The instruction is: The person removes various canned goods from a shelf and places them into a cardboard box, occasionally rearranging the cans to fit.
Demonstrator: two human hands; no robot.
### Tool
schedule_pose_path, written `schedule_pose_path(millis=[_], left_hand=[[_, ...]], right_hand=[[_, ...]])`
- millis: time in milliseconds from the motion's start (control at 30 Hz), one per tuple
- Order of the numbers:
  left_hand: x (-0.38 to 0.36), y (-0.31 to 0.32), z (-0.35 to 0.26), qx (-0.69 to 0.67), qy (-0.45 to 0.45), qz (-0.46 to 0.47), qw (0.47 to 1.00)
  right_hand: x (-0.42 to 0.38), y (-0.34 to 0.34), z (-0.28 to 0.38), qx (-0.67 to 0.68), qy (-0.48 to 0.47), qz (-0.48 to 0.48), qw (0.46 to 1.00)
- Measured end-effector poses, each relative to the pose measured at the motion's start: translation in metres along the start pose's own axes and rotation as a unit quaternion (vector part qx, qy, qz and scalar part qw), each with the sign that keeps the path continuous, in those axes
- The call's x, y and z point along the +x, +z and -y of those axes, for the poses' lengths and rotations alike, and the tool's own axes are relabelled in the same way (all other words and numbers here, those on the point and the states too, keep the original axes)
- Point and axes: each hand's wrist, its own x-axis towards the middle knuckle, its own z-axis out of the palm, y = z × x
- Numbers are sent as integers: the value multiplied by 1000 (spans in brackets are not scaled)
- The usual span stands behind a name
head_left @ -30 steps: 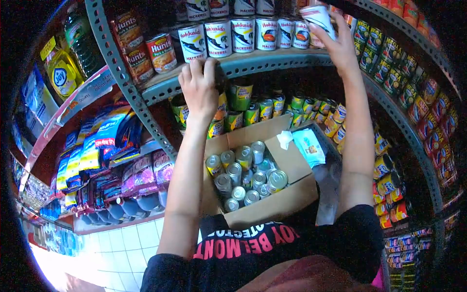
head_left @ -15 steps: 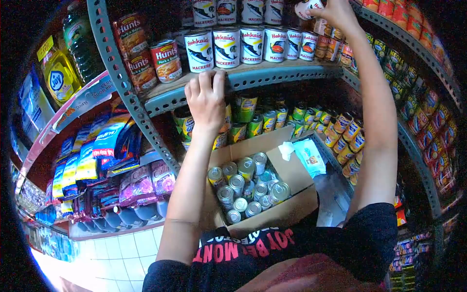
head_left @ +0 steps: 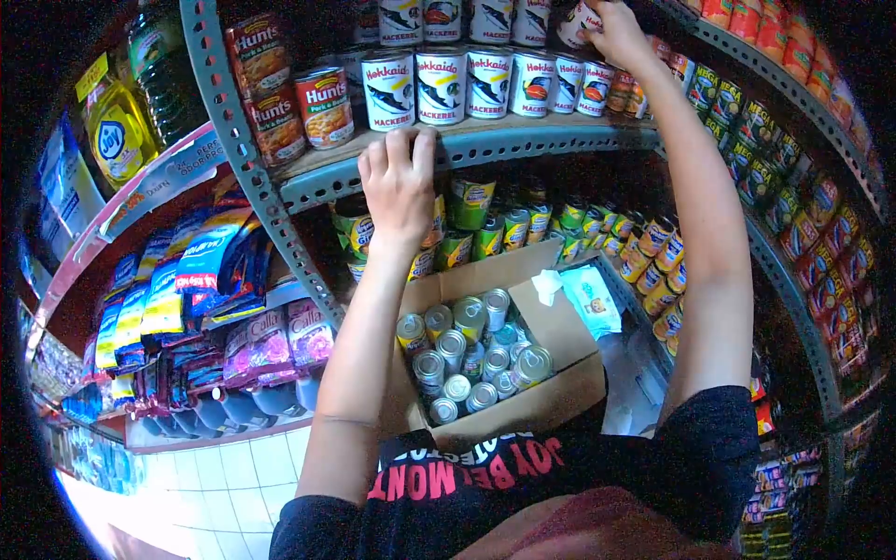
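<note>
My right hand (head_left: 620, 37) is closed around a white Hokkaido mackerel can (head_left: 575, 26) at the right end of the upper row of cans. The can is tilted, and part of it is behind my fingers. Below it stands a lower row of mackerel cans (head_left: 440, 89), labels facing me. My left hand (head_left: 399, 187) has its fingers curled over the blue-grey metal shelf edge (head_left: 551, 142), just beneath those cans. Left of the row are Hunt's pork and beans cans (head_left: 325, 110).
An open cardboard box (head_left: 569, 387) holding several cans sits below, near my chest. Green and yellow cans (head_left: 516, 230) fill the shelf behind it. A perforated upright (head_left: 231, 117) and detergent packs (head_left: 201, 280) are at left; more cans (head_left: 761, 149) line the right.
My right hand has shifted left and slightly down with the mackerel can, now against the upper row's end. My left hand stays on the shelf edge. The view has shifted slightly.
</note>
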Motion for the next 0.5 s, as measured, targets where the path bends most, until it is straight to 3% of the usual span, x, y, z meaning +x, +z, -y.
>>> schedule_pose_path(millis=[33,67,100,133,167,200,233,300,333,500], left_hand=[[0,1,1,0,3,-3,1000],[0,2,1,0,2,-3,1000],[0,2,1,1,3,-4,1000],[0,2,1,2,4,-5,1000],[0,2,1,1,4,-4,1000],[0,1,1,4,5,-3,1000],[0,1,1,7,6,-2,1000],[0,0,1,8,7,-4,1000],[0,1,1,7,10,-6,1000],[-2,3,1,1,6,-6,1000]], right_hand=[[-5,5,3,-154,-110,-65,980],[-15,12,14,-302,-215,-128,920],[-19,13,28,-241,-71,-65,966],[-10,16,10,-241,-71,-64,966],[5,17,-26,-139,-226,-65,962],[14,15,-48,-32,-374,-64,925],[14,10,-51,-31,-373,-64,925],[20,-4,-47,-116,-258,90,955],[30,20,-15,-381,20,69,922],[56,10,-7,-376,40,110,919]])
